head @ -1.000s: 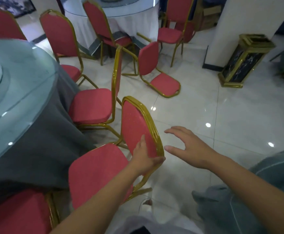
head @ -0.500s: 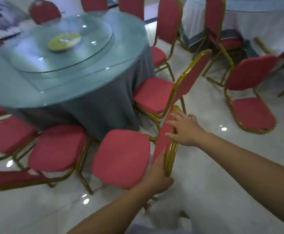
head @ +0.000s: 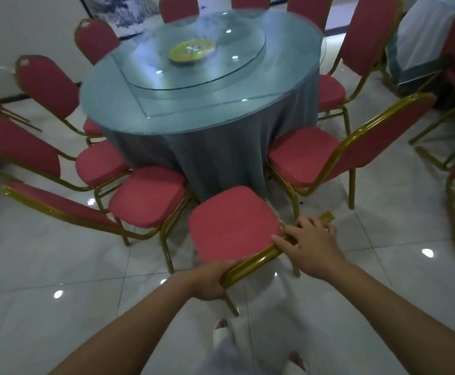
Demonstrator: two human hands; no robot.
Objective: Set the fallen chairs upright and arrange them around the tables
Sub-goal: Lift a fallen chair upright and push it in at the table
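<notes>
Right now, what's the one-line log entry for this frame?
left hand: grip on chair backrest frame | right hand: on same frame | chair: upright, facing round table

You had a chair (head: pixel 231 223) in front w/ a red seat and shiny gold frame; every other chair (head: pixel 302 155) round the table (head: pixel 296 85) was the same red w/ gold. Tablecloth (head: pixel 215 155) was plain grey-blue, no pattern. Glass top and the glass turntable (head: pixel 237 63) read pale blue-green, w/ a yellow disc (head: pixel 192 50) at centre. Floor (head: pixel 58 255) was glossy white tile w/ thin dark grout lines. Your trousers (head: pixel 259 315) were white. 2nd table's cloth (head: pixel 416 41) at the right edge was whitish.
</notes>
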